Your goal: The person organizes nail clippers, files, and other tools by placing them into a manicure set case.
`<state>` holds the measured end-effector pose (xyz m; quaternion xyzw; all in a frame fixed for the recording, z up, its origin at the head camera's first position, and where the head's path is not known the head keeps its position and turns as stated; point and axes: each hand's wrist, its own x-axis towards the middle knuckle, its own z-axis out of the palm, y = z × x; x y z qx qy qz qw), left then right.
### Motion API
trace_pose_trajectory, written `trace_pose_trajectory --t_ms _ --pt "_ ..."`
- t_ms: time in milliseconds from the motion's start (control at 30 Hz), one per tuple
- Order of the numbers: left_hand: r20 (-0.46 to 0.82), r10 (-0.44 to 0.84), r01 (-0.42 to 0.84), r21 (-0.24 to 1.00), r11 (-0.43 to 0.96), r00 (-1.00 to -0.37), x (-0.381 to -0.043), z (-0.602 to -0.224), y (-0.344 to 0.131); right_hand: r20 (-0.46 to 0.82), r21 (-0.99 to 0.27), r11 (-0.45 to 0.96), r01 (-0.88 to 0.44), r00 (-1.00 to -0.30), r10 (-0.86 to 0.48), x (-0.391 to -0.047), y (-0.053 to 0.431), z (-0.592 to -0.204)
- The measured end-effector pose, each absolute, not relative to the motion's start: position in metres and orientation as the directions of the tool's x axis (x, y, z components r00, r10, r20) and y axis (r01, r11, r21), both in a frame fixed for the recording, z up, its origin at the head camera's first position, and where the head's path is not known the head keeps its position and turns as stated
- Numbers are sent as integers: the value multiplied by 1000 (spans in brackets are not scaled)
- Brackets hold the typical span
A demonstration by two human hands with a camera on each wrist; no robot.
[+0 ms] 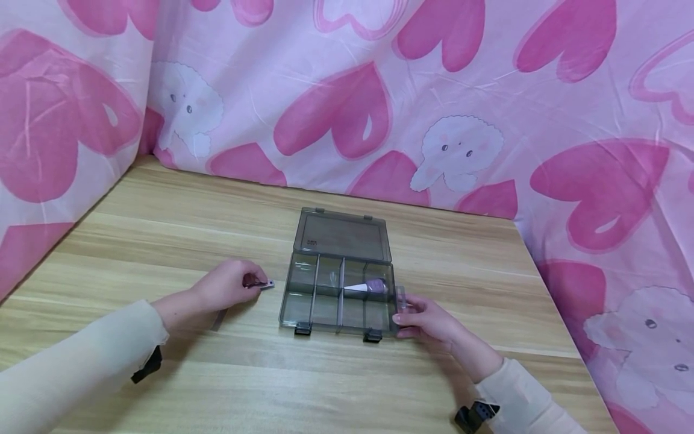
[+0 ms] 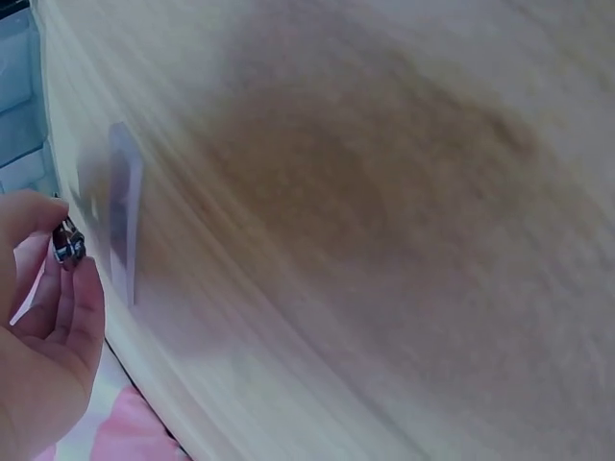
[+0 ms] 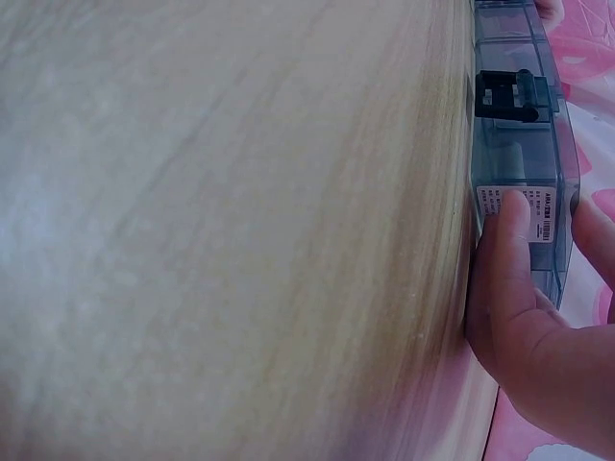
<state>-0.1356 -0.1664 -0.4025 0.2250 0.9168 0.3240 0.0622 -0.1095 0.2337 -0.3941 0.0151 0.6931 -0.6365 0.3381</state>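
My left hand (image 1: 230,284) pinches a small metal nail clipper (image 1: 267,284) between thumb and fingers, left of the box and above the table. In the left wrist view the shiny end of the clipper (image 2: 67,243) sticks out from the fingertips. A smoky see-through compartment box (image 1: 325,310) lies with its lid (image 1: 344,235) folded back. Inside, toward the right, rests a purple nail polish bottle (image 1: 375,286) with a pale tapered cap. My right hand (image 1: 428,319) holds the box's right side, the thumb at the rim and fingers against the labelled wall (image 3: 543,216).
A flat pale strip (image 2: 125,216) lies on the wooden table (image 1: 217,374) beneath my left hand. Two black latches (image 1: 372,336) hang along the box's front edge. Pink heart-patterned cloth (image 1: 336,108) stands behind and at both sides of the table.
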Motion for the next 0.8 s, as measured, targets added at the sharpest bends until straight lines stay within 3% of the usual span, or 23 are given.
trace_pose_trajectory --t_ms 333,800 --pt "15 448 328 704 631 -894 -140 -390 -171 -478 -877 181 445 -774 -416 -109 232 -393" --pt "111 461 396 706 588 -881 -150 -369 -167 -495 -868 195 456 -773 -396 -110 232 -393"
